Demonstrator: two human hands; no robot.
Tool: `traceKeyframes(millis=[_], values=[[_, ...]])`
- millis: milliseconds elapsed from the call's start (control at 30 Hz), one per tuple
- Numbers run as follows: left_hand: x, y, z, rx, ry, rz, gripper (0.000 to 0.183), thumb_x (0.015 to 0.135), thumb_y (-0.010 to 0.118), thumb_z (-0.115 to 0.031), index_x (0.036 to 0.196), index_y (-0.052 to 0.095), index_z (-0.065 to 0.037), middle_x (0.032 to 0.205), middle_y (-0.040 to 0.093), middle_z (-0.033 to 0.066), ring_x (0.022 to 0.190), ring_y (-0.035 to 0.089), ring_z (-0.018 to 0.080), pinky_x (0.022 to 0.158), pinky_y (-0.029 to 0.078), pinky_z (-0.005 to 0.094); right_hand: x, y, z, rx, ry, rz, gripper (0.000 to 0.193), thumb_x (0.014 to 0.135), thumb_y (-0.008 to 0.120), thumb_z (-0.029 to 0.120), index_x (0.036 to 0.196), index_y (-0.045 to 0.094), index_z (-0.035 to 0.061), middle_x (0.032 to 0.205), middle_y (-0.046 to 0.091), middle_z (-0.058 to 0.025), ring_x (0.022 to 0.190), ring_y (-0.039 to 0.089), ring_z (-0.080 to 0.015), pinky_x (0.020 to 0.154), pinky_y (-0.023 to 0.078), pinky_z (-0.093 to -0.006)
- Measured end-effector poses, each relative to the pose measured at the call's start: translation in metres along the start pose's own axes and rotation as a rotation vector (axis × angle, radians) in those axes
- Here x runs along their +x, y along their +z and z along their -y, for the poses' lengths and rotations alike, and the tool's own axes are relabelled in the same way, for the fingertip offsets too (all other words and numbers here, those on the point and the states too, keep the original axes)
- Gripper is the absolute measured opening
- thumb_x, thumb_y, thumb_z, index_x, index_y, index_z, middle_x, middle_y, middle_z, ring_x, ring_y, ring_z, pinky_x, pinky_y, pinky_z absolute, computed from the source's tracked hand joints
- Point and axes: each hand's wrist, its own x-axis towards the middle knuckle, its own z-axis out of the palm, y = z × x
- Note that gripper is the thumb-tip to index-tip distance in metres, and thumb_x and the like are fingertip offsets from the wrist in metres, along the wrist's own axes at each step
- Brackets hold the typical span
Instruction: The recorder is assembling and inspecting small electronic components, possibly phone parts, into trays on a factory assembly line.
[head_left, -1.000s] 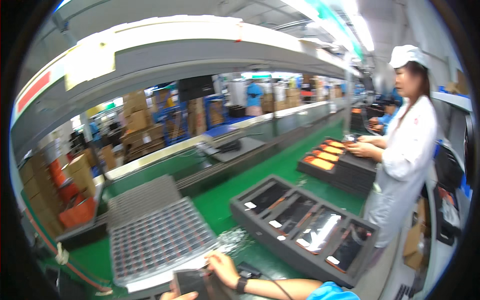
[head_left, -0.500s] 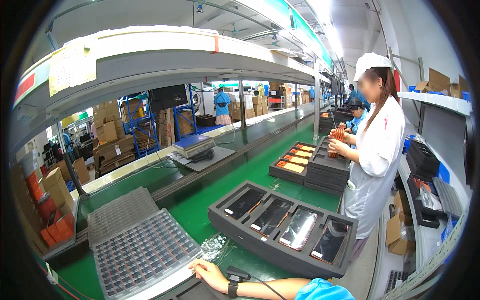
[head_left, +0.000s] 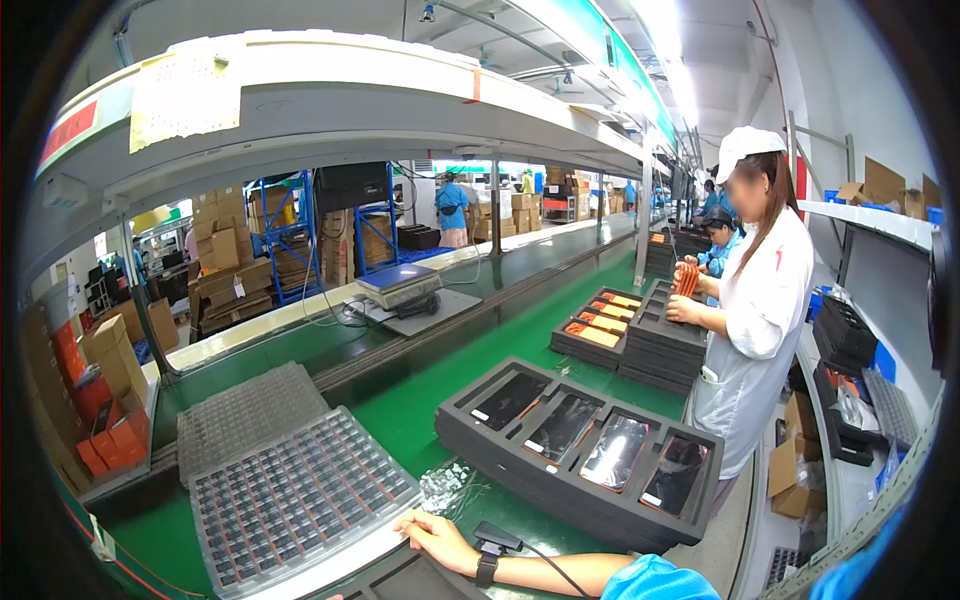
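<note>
right hand (head_left: pixel 432 538) rests palm-down, fingers loosely spread, holding nothing, at near-right corner of parts tray (head_left: pixel 300 495) | left hand out of view | green belt (head_left: pixel 420 400) open beyond | foam tray (head_left: pixel 580 445) right, four phones.

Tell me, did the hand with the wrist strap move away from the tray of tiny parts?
No. The right hand rests at the near corner of the clear parts tray, just as before; only the camera's view has shifted.
</note>
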Motion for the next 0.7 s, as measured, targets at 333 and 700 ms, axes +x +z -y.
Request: traceKeyframes(millis=[333, 700], values=[[-0.015, 0.007, 0.012, 0.250, -0.266, 0.115, 0.073, 0.063, 0.086, -0.031, 0.125, 0.055, -0.008, 0.096, 0.066, 0.0118, 0.086, 0.066, 0.0294, 0.071, 0.053, 0.0395, -0.001, -0.001, 0.002, 0.065, 0.022, 0.012, 0.020, 0.102, 0.052, 0.016, 0.110, 0.065, 0.0033, 0.081, 0.055, 0.0033, 0.071, 0.050, -0.0048, 0.070, 0.044, -0.0210], [-0.020, 0.022, 0.030, 0.183, -0.041, -0.335, 0.061, 0.065, 0.088, -0.029, 0.117, 0.065, -0.007, 0.097, 0.068, 0.0094, 0.083, 0.066, 0.0275, 0.072, 0.054, 0.0362, 0.001, -0.004, 0.004, 0.053, 0.058, 0.039, 0.020, 0.102, 0.052, 0.017, 0.110, 0.064, 0.0029, 0.085, 0.056, 0.0029, 0.073, 0.050, -0.0056, 0.071, 0.045, -0.0220]])
